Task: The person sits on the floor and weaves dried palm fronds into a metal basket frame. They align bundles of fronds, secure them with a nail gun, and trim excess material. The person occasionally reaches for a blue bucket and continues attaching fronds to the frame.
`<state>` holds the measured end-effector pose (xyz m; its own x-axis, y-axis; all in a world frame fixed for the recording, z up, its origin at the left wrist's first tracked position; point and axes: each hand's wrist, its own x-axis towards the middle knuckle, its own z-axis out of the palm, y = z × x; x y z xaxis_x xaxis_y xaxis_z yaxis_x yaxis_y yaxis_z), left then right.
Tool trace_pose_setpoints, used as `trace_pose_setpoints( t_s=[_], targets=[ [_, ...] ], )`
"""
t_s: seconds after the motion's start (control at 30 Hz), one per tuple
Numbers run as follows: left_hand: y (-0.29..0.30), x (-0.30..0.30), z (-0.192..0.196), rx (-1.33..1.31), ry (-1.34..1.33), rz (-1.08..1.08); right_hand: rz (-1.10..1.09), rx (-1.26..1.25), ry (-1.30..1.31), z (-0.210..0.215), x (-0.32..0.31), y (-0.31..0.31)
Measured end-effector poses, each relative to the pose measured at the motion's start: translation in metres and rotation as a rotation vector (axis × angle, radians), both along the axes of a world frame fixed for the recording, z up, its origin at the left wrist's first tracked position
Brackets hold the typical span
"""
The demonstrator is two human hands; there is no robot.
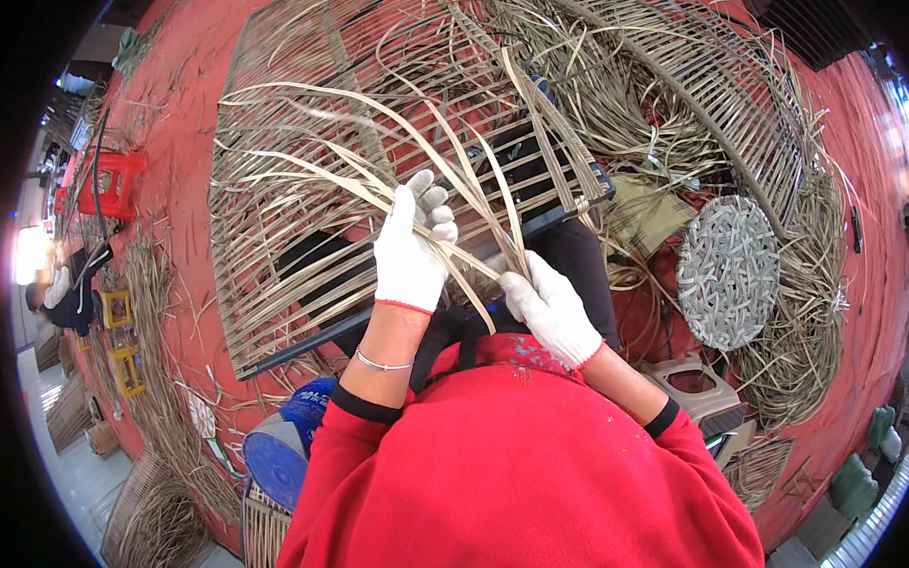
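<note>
Both my hands wear white knit gloves and hold a loose bunch of long, pale wicker strips (479, 198) in front of my body. My left hand (410, 247) is closed round several strips, its fingers curled. Lower and to the right, my right hand (553, 311) grips the gathered ends of the bunch between thumb and fingers. From there the strips fan out away from me. Under them, across my lap, lies a large half-woven wicker panel (256, 201) with a dark frame (306, 344) along its near edge.
Heaped strips (608, 98) and another slatted panel (739, 124) lie at the far right. A round grey woven mat (730, 274) rests to my right. On the left are a blue drum (277, 460), a red stool (114, 184), yellow stools (127, 371) and a person (72, 297).
</note>
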<state>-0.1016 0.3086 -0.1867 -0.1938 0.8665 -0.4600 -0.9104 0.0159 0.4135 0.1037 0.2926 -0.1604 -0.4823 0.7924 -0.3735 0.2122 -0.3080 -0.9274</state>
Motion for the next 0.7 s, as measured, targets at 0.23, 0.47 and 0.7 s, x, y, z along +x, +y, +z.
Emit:
trace_pose_setpoints(
  t_s=[0.23, 0.47, 0.7],
  targets=[
    [-0.002, 0.008, -0.003, 0.034, 0.287, -0.009, 0.234, -0.811, 0.437, -0.015, -0.005, -0.011],
    [0.071, -0.009, 0.028, 0.18, 0.339, 0.033, 0.153, -0.553, 0.359, 0.006, -0.035, 0.06],
    [0.058, 0.011, 0.048, 0.283, 0.165, -0.19, 0.194, -0.575, 0.715, 0.04, -0.026, 0.109]
  ],
)
